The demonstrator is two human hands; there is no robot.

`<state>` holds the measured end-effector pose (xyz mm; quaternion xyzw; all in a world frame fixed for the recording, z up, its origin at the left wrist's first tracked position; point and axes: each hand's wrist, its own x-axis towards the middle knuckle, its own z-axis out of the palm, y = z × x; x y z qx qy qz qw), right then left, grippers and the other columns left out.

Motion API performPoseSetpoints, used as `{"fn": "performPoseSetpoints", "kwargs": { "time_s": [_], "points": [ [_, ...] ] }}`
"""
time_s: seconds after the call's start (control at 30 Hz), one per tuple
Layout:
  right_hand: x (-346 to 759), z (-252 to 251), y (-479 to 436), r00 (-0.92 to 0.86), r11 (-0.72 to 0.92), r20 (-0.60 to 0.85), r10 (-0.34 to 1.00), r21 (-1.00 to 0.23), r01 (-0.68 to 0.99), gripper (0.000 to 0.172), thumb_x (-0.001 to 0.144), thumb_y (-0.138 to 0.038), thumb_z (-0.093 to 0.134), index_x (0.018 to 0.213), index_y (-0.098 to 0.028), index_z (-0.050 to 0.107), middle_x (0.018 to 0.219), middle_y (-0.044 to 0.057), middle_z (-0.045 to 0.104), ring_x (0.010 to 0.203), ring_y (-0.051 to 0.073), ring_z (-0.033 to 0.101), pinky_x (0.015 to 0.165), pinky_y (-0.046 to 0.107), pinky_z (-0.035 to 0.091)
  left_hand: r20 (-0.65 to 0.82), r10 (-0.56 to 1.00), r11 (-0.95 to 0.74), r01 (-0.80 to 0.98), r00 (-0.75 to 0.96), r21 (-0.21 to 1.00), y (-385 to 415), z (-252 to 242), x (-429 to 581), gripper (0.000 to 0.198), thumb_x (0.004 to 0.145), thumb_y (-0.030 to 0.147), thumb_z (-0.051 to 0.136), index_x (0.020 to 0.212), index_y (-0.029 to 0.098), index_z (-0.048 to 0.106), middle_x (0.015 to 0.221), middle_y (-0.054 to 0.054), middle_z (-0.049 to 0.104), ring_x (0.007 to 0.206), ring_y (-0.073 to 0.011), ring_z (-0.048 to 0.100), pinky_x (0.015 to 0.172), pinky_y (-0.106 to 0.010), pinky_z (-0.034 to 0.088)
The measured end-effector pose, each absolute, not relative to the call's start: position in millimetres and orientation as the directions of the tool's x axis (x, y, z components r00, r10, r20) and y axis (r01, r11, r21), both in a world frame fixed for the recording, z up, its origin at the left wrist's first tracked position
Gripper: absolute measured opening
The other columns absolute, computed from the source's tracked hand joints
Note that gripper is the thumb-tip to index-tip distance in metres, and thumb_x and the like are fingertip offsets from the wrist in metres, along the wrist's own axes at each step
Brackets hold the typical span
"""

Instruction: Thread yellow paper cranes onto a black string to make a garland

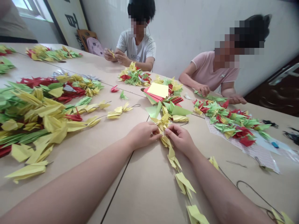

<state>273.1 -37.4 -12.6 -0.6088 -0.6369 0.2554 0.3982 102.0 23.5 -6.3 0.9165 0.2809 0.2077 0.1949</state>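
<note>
Head view: I noted a pale tabletop [149,193] crossed by dark seams. At near centre lay a string of yellow folded papers [183,180], its far part held in the narrowed fingers of the left hand [144,133] and right hand [182,138]. A paper heap [51,115] covered the left; beyond stood a pale wall [182,28].

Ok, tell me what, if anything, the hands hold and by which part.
The left hand and right hand hold the string of yellow paper cranes with their fingertips, toward its far end.
</note>
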Motion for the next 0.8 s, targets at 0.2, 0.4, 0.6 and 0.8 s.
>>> {"fn": "performPoseSetpoints", "kwargs": {
  "time_s": [0.2, 0.4, 0.6, 0.8],
  "points": [
    [273.2, -14.2, -37.0, 0.056, 0.133, 0.199, 0.978, -0.813, 0.567, 0.020, 0.079, -0.037, 0.050, 0.070, -0.019, 0.053, 0.062, -0.001, 0.053, 0.056, 0.012, 0.047, 0.053, 0.024, 0.038, 0.348, 0.612, -0.767, 0.426, 0.710, 0.480, 21.4, -5.3, 102.0, 0.020, 0.077, 0.032, 0.048, 0.067, 0.016, 0.055, 0.069, -0.002, 0.054, 0.060, -0.0108, 0.048, 0.057, -0.022, 0.037],
    [274.1, -14.5, -36.6, 0.050, 0.142, 0.205, 0.977, -0.813, 0.565, 0.019, 0.079, -0.036, 0.049, 0.071, -0.019, 0.054, 0.063, 0.000, 0.054, 0.056, 0.012, 0.047, 0.052, 0.024, 0.038, 0.376, 0.592, -0.762, 0.344, 0.713, 0.548, 23.5, -6.2, 101.4, 0.016, 0.073, 0.031, 0.055, 0.067, 0.017, 0.055, 0.079, -0.002, 0.053, 0.066, -0.0108, 0.049, 0.061, -0.022, 0.039],
    [274.1, -13.2, -37.1, 0.050, 0.131, 0.196, 0.979, -0.802, 0.583, 0.019, 0.079, -0.036, 0.049, 0.069, -0.019, 0.053, 0.063, -0.001, 0.054, 0.057, 0.012, 0.047, 0.053, 0.024, 0.038, 0.319, 0.584, -0.736, 0.322, 0.746, 0.595, 26.2, -6.3, 100.8, 0.024, 0.068, 0.039, 0.061, 0.066, 0.017, 0.053, 0.073, 0.000, 0.051, 0.062, -0.0102, 0.046, 0.056, -0.022, 0.037],
    [273.8, -12.5, -37.7, 0.052, 0.127, 0.196, 0.979, -0.794, 0.595, 0.021, 0.079, -0.037, 0.049, 0.069, -0.019, 0.052, 0.061, -0.001, 0.053, 0.056, 0.012, 0.047, 0.053, 0.024, 0.037, 0.268, 0.596, -0.700, 0.326, 0.757, 0.635, 25.7, -4.1, 100.2, 0.026, 0.062, 0.039, 0.066, 0.071, 0.017, 0.054, 0.072, 0.000, 0.052, 0.065, -0.0115, 0.046, 0.056, -0.022, 0.036]
  ]
}}
